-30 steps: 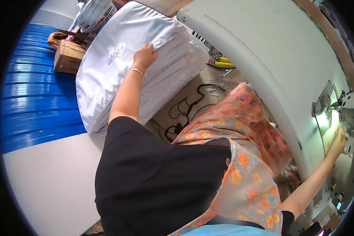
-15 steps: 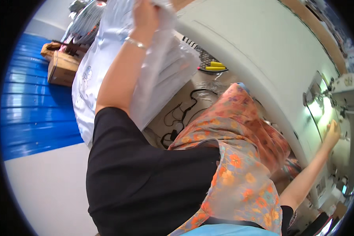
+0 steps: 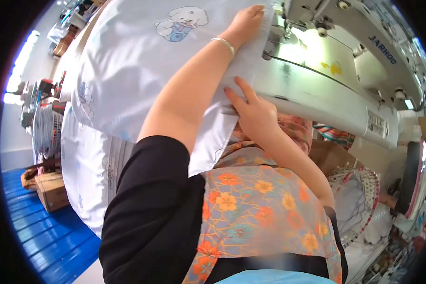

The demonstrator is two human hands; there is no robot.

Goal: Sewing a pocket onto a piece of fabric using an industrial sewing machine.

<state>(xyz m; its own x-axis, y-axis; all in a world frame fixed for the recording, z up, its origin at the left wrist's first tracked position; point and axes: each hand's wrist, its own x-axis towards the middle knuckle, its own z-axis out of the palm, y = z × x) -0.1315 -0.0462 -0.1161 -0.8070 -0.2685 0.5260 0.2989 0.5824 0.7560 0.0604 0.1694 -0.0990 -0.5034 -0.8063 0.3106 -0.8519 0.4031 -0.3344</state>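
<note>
A large sheet of white fabric (image 3: 128,61), printed with cartoon puppies, spreads over the left part of the sewing table and hangs off its near side. My left hand (image 3: 245,27) is closed at the fabric's right edge, just left of the sewing machine's needle area. Nearer to me, my right hand (image 3: 258,113) rests at the same edge, its fingers stretched out and apart on the cloth. Its thumb is not clearly seen. The sewing machine (image 3: 364,42) stands at the upper right, its lamp lighting the bed around the needle.
The pale table edge (image 3: 326,106) runs across in front of me. At the lower right is a basket with a red-trimmed rim (image 3: 377,189), holding pale material. A cardboard box (image 3: 51,190) and a coil of grey wire (image 3: 45,130) are at the left, by the blue floor (image 3: 47,236).
The view has swung right. My left hand has brought the white fabric across to the machine. My right hand has left the needle area and come to the fabric's edge.
</note>
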